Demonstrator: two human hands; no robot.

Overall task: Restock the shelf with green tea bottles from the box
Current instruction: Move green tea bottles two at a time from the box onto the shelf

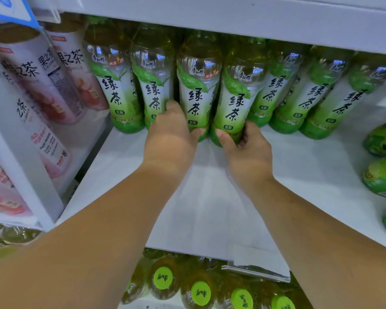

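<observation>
A: Nearest the camera, below the shelf's front edge [210, 248], green caps [163, 278] show on bottles one level down. Is that the box?

B: That cannot be told; no box is plainly in view. Further in, the left hand [169, 139] is wrapped round the base of one green tea bottle [197, 85], and the right hand [245, 146] grips the base of its neighbour [239, 94]. Both stand in the back row.

A: The risk?

B: Probably a low grip on tall bottles: a shove could tip one into the row and topple its neighbours. The front of the shelf is bare, so a fallen bottle might roll off.

A: Any writing?

B: The labels read 绿茶, green tea, with 低糖 near the base and a blurred brand mark above. To the far left, pink and white bottles [60, 74] read 果之茶.
</observation>
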